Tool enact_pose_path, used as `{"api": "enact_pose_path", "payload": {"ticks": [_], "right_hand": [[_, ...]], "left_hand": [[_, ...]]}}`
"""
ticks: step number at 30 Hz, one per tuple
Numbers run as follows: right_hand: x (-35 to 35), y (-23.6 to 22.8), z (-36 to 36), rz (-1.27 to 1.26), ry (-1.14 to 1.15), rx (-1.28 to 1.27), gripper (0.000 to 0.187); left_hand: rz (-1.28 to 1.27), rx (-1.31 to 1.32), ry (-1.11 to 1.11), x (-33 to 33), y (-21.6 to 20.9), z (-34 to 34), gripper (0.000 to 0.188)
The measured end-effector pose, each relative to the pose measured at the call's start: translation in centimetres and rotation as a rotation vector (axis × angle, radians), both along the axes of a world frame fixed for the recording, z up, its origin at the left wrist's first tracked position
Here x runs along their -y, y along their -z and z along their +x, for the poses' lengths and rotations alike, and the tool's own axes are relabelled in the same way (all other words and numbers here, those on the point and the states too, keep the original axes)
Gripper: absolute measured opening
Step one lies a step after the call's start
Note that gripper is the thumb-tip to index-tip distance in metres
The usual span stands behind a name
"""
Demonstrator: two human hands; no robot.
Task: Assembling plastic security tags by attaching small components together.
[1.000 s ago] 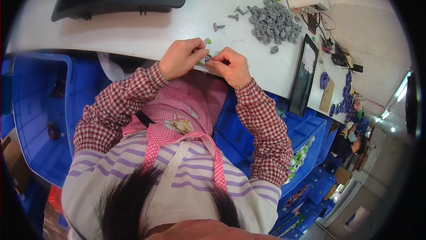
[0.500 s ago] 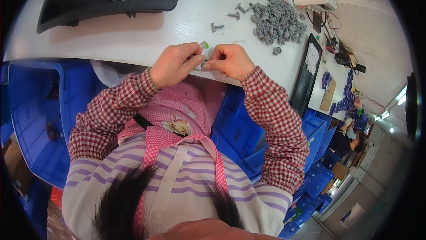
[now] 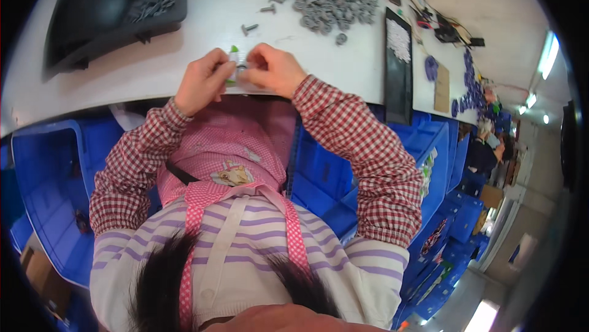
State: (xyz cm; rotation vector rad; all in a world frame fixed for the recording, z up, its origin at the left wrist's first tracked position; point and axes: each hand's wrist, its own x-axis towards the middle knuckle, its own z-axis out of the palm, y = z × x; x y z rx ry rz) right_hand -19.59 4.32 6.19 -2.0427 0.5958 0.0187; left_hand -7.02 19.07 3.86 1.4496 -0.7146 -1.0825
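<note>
Close to the table's near edge, my left hand (image 3: 204, 80) pinches a small white piece with green ends (image 3: 234, 57) between thumb and fingers. Facing it is my right hand (image 3: 273, 71), its thumb and forefinger closed on a small grey part (image 3: 241, 68) that is blurred and partly hidden by the fingertips. The grey part is right beside the white piece; whether they touch I cannot tell. Beyond my hands a single grey T-shaped part (image 3: 249, 29) lies on the white table (image 3: 202, 43), with a heap of round grey parts (image 3: 331, 0) farther off to the right.
A black bin (image 3: 92, 31) holding grey parts stands at the far left. On the right lies a black tray (image 3: 399, 86) of small white pieces, with purple parts (image 3: 469, 86) past it. Blue crates (image 3: 46, 178) flank my lap below the table edge. Another person (image 3: 481, 154) is in the right background.
The whole view has turned, so the bin, heap and hands appear farther left. My fingertips have drawn slightly apart, showing more of the white and green piece between them.
</note>
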Motion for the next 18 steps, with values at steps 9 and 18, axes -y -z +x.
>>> {"api": "enact_pose_path", "payload": {"ticks": [9,18], "right_hand": [[-1.4,-5.4,-9.5,-0.54,0.013,0.487,0.016],[3.1,-13.0,-40.3,-0.92,1.043,-0.128,0.016]], "left_hand": [[-0.167,-0.29,0.144,1.3,-5.2,-5.1,0.017],[-0.061,-0.115,0.194,3.0,-5.7,-6.4,0.018]]}}
